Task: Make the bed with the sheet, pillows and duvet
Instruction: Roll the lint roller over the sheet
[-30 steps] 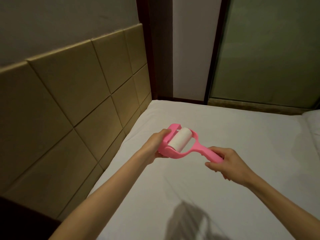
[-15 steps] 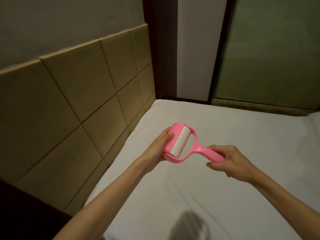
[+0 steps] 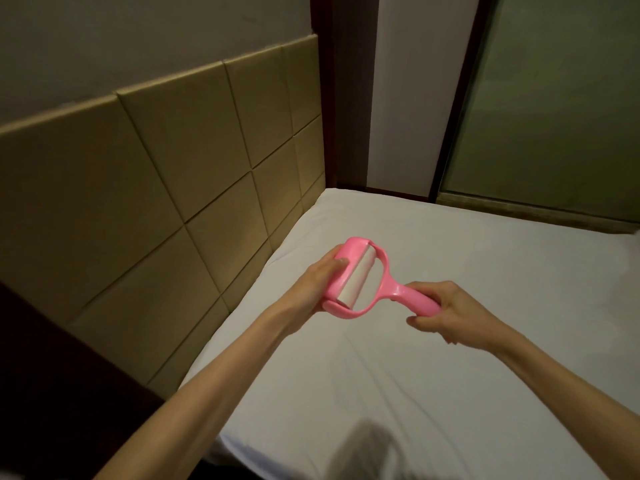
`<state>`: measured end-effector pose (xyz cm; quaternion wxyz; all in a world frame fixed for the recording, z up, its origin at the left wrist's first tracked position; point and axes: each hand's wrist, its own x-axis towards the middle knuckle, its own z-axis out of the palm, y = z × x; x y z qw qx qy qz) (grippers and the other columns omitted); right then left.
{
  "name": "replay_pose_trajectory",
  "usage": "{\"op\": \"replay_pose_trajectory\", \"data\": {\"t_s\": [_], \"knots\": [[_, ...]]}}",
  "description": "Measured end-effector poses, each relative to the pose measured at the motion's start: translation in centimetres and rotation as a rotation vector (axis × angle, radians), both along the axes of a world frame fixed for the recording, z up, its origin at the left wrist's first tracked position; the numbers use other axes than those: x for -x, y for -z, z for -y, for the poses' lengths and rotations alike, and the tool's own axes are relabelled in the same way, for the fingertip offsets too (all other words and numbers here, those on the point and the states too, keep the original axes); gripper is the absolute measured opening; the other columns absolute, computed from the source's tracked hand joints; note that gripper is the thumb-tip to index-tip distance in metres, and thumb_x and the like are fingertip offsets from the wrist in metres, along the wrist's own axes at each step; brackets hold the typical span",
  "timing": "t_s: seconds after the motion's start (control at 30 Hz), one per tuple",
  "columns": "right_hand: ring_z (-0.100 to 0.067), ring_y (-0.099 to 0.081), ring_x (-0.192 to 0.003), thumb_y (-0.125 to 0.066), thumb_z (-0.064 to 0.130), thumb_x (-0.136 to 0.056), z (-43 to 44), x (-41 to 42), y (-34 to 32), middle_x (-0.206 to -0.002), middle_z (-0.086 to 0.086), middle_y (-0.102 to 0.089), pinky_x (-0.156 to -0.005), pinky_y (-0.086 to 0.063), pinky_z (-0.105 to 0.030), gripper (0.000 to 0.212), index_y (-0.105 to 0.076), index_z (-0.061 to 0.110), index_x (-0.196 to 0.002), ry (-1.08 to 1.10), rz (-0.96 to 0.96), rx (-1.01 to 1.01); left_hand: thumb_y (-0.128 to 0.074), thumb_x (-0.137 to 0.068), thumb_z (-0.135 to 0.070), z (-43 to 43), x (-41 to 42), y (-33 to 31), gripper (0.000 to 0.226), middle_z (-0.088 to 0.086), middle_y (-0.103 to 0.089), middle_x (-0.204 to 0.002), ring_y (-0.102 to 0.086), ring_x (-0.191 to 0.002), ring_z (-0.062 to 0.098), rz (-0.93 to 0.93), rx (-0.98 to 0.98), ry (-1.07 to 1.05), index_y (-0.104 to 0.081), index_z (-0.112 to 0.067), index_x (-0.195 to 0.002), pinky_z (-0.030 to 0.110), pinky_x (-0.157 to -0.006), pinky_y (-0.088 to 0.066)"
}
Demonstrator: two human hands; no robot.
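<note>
Gripping the lint roller [image 3: 360, 278] at both ends: right hand [image 3: 453, 315] curled round its pink handle, left hand [image 3: 313, 289] wrapped round the pink cover with the thumb pressed flat on top. Compared with a second ago, turned more edge-on, the cover swung further over the white roll and less of the roll showing. Held up on outstretched forearms above the white sheet [image 3: 450, 393], which lies smooth beside the padded tan headboard [image 3: 156, 202].

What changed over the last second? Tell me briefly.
The left hand has turned the pink cover further over the white roll of the lint roller, so less white shows. The right hand still grips the handle, and everything stays above the white sheet.
</note>
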<state>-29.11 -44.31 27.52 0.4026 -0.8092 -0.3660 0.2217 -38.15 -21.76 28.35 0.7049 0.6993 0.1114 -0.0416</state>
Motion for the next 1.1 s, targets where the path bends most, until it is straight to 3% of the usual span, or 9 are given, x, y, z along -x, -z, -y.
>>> {"op": "replay_pose_trajectory", "data": {"t_s": [0.07, 0.23, 0.33, 0.5, 0.73, 0.87, 0.97, 1.1], "knots": [[-0.007, -0.047, -0.043, -0.066, 0.004, -0.08, -0.6, 0.4, 0.6, -0.066, -0.004, -0.054, -0.039, -0.041, -0.026, 0.026, -0.067, 0.02, -0.101, -0.001, -0.001, 0.02, -0.048, -0.087, -0.047, -0.3, 0.4, 0.8, 0.03, 0.005, -0.063, -0.116, -0.064, -0.095, 0.026, -0.01, -0.012, -0.036, -0.052, -0.049, -0.116, 0.039, -0.079, -0.053], [-0.007, -0.049, -0.045, -0.068, 0.006, -0.077, -3.4, 1.6, 1.8, -0.064, 0.0, -0.058, -0.039, -0.042, -0.026, 0.021, -0.068, 0.016, -0.095, 0.019, 0.034, 0.036, -0.052, -0.092, -0.042, -2.4, 2.1, 3.3, 0.041, 0.011, -0.063, -0.114, -0.067, -0.09, 0.026, -0.085, 0.092, -0.252, -0.05, -0.023, -0.128, 0.031, -0.068, -0.056], [-0.003, -0.047, -0.043, -0.069, 0.006, -0.076, -5.3, 2.7, 2.5, -0.059, 0.006, -0.053, -0.042, -0.037, -0.018, 0.016, -0.067, 0.013, -0.09, 0.056, 0.078, 0.02, -0.053, -0.092, -0.042, -3.9, 3.8, 5.2, 0.038, 0.013, -0.063, -0.112, -0.066, -0.09, 0.025, -0.109, 0.2, -0.421, -0.054, -0.02, -0.123, 0.036, -0.068, -0.057], [-0.002, -0.051, -0.046, -0.07, 0.01, -0.078, -8.1, 4.5, 5.2, -0.062, 0.008, -0.054, -0.041, -0.036, -0.012, 0.021, -0.065, 0.015, -0.097, 0.01, 0.062, 0.06, -0.05, -0.094, -0.04, -4.7, 7.2, 7.9, 0.024, 0.018, -0.062, -0.097, -0.065, -0.082, 0.028, -0.162, 0.395, -0.457, -0.056, -0.021, -0.108, 0.035, -0.07, -0.059], [-0.009, -0.057, -0.07, -0.077, 0.036, -0.075, -12.1, 6.4, 10.9, -0.083, 0.008, -0.062, -0.065, -0.044, -0.024, 0.032, -0.058, 0.03, -0.099, -0.224, -0.073, 0.337, -0.058, -0.092, -0.025, -6.9, 13.4, 15.1, 0.024, 0.022, -0.057, -0.101, -0.061, -0.083, 0.03, -0.261, 0.647, -0.69, -0.057, -0.006, -0.106, 0.031, -0.065, -0.058], [-0.019, -0.064, -0.086, -0.074, 0.027, -0.078, -13.7, 8.6, 14.5, -0.099, -0.001, -0.069, -0.077, -0.05, -0.031, 0.034, -0.061, 0.021, -0.109, -0.315, -0.206, 0.472, -0.06, -0.091, -0.028, -8.8, 17.2, 19.8, 0.035, 0.022, -0.06, -0.106, -0.063, -0.091, 0.031, -0.323, 0.56, -0.791, -0.054, -0.005, -0.118, 0.033, -0.066, -0.057], [-0.017, -0.064, -0.097, -0.069, 0.021, -0.081, -14.7, 10.5, 17.4, -0.104, 0.002, -0.068, -0.09, -0.05, -0.033, 0.027, -0.061, 0.024, -0.107, -0.295, -0.267, 0.524, -0.06, -0.091, -0.029, -10.4, 20.6, 23.4, 0.037, 0.02, -0.064, -0.107, -0.065, -0.097, 0.031, -0.395, 0.49, -0.864, -0.056, -0.005, -0.119, 0.041, -0.082, -0.057], [-0.017, -0.063, -0.091, -0.063, 0.017, -0.086, -15.8, 12.6, 20.9, -0.103, -0.005, -0.068, -0.073, -0.046, -0.022, 0.014, -0.064, 0.019, -0.1, -0.214, -0.303, 0.601, -0.06, -0.092, -0.025, -12.2, 25.9, 27.5, 0.036, 0.014, -0.063, -0.112, -0.066, -0.094, 0.023, -0.474, 0.324, -0.877, -0.055, -0.007, -0.123, 0.028, -0.072, -0.058]]}}
